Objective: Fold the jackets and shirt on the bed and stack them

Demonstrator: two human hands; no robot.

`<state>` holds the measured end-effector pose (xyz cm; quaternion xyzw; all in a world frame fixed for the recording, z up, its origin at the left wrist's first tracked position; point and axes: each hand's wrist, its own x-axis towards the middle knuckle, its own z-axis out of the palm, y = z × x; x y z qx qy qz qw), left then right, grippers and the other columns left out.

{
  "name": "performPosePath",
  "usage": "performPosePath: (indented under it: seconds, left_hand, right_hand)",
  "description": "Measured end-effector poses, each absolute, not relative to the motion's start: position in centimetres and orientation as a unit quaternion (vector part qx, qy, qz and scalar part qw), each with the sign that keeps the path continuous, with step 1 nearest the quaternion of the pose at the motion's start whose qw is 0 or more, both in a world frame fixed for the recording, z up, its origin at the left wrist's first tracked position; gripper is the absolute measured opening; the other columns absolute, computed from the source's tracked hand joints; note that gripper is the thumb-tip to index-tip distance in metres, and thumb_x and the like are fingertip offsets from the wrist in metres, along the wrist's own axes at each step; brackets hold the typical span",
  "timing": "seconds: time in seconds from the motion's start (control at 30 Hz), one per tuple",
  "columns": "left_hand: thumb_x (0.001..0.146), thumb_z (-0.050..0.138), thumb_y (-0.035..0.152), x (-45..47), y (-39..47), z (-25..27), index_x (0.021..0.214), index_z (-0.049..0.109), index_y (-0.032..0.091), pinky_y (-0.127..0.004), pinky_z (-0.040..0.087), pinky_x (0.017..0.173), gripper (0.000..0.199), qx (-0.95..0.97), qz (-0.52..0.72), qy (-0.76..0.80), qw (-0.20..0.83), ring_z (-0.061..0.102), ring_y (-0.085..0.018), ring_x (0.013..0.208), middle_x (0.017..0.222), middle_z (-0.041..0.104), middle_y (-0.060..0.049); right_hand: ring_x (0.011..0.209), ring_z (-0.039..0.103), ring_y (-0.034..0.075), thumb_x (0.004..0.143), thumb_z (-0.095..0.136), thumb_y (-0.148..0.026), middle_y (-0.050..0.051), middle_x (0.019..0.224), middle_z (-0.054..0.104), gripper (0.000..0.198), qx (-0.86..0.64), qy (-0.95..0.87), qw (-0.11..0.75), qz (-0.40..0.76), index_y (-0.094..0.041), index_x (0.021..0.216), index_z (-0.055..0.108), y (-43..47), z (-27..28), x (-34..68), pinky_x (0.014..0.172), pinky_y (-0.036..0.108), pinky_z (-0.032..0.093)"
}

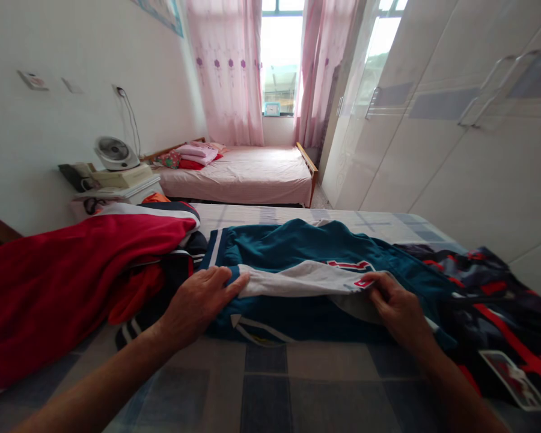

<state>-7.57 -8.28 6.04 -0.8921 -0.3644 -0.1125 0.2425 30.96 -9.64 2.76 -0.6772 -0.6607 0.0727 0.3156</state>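
A teal sweatshirt [275,243] with a red-and-white letter patch lies spread on the checked bedspread [311,391]. Across its front runs a pale grey sleeve [293,281] with a teal cuff. My left hand [201,300] is closed on the sleeve at the cuff, thumb on top. At the sleeve's other end, near a small red patch, my right hand [394,304] pinches the cloth between thumb and fingers. The sleeve is stretched fairly straight between both hands. Part of the sweatshirt is hidden beneath the sleeve and behind my right hand.
Red clothing [81,258] is heaped at the left, over dark striped garments. On the right lie black-and-red patterned clothes [487,288] and a tag-like card [514,379]. Beyond stand a pink-covered bed [252,174], a small fan [115,151] and a white wardrobe [410,150].
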Motion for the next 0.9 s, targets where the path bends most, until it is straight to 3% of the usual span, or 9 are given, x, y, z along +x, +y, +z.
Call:
performPosePath:
  seconds: [0.23, 0.33, 0.43, 0.5, 0.57, 0.63, 0.73, 0.9]
  left_hand:
    - [0.085, 0.043, 0.007, -8.0, -9.9, 5.2, 0.122, 0.050, 0.028, -0.028, 0.045, 0.071, 0.043, -0.930, -0.050, -0.353, 0.088, 0.054, -0.016, 0.082, 0.093, 0.055, -0.004]
    - [0.082, 0.045, 0.011, -7.7, -10.2, 6.2, 0.120, 0.053, 0.028, -0.029, 0.047, 0.078, 0.043, -0.928, -0.099, -0.358, 0.042, 0.055, -0.017, 0.091, 0.106, 0.056, -0.006]
    - [0.086, 0.044, 0.018, -6.8, -9.6, 6.8, 0.120, 0.055, 0.025, -0.035, 0.046, 0.090, 0.036, -0.911, -0.163, -0.373, 0.067, 0.054, -0.020, 0.106, 0.122, 0.054, -0.008]
    - [0.087, 0.046, 0.023, -6.4, -9.1, 6.0, 0.126, 0.051, 0.026, -0.041, 0.040, 0.100, 0.039, -0.906, -0.165, -0.378, 0.093, 0.047, -0.024, 0.120, 0.134, 0.049, -0.008]
    - [0.087, 0.050, 0.032, -6.3, -8.7, 4.1, 0.133, 0.045, 0.028, -0.049, 0.033, 0.104, 0.046, -0.911, -0.135, -0.377, 0.097, 0.038, -0.028, 0.129, 0.141, 0.043, -0.008]
    - [0.087, 0.049, 0.042, -6.6, -8.6, 2.2, 0.136, 0.040, 0.029, -0.052, 0.031, 0.104, 0.052, -0.913, -0.106, -0.384, 0.085, 0.036, -0.030, 0.131, 0.143, 0.041, -0.007]
    - [0.088, 0.043, 0.048, -7.0, -8.4, 1.1, 0.136, 0.039, 0.032, -0.052, 0.032, 0.103, 0.051, -0.914, -0.089, -0.393, 0.044, 0.038, -0.029, 0.130, 0.142, 0.043, -0.005]
    - [0.091, 0.039, 0.036, -7.1, -4.4, 5.0, 0.121, 0.056, 0.028, -0.034, 0.041, 0.099, 0.035, -0.876, -0.118, -0.468, -0.004, 0.052, -0.020, 0.118, 0.132, 0.055, -0.003]
  right_hand:
    - [0.057, 0.060, 0.019, 0.081, 0.042, -0.034, 0.001, 0.070, 0.066, 0.031, -0.647, -0.727, 0.146, 0.181, -0.030, 0.100, 0.067, -12.6, 4.0, 32.8, 0.054, 0.029, 0.043]
    - [0.050, 0.058, 0.019, 0.082, 0.042, -0.036, 0.001, 0.061, 0.063, 0.033, -0.666, -0.717, 0.142, 0.144, -0.028, 0.103, 0.066, -13.0, 5.5, 32.2, 0.051, 0.030, 0.043]
    - [0.079, 0.065, 0.022, 0.086, 0.040, -0.040, 0.006, 0.094, 0.069, 0.037, -0.651, -0.720, 0.235, 0.042, -0.025, 0.112, 0.061, -12.2, 6.5, 30.2, 0.072, 0.034, 0.049]
    - [0.113, 0.054, 0.026, 0.087, 0.041, -0.040, 0.009, 0.127, 0.056, 0.041, -0.609, -0.747, 0.264, -0.024, -0.023, 0.122, 0.056, -11.3, 5.7, 28.7, 0.094, 0.039, 0.042]
    - [0.130, 0.036, 0.027, 0.088, 0.043, -0.039, 0.008, 0.141, 0.043, 0.044, -0.580, -0.783, 0.223, -0.040, -0.023, 0.128, 0.051, -10.4, 3.9, 27.7, 0.105, 0.046, 0.031]
    - [0.134, 0.030, 0.027, 0.088, 0.043, -0.040, 0.007, 0.144, 0.038, 0.047, -0.577, -0.802, 0.154, -0.008, -0.024, 0.132, 0.048, -9.8, 2.0, 27.4, 0.106, 0.049, 0.028]
    - [0.133, 0.033, 0.027, 0.088, 0.043, -0.042, 0.008, 0.144, 0.038, 0.048, -0.579, -0.806, 0.100, 0.066, -0.024, 0.133, 0.047, -9.2, 1.1, 27.9, 0.106, 0.048, 0.031]
    - [0.110, 0.057, 0.022, 0.088, 0.042, -0.036, 0.007, 0.123, 0.060, 0.035, -0.568, -0.796, 0.178, 0.111, -0.023, 0.112, 0.063, -5.9, 4.9, 29.9, 0.095, 0.035, 0.044]
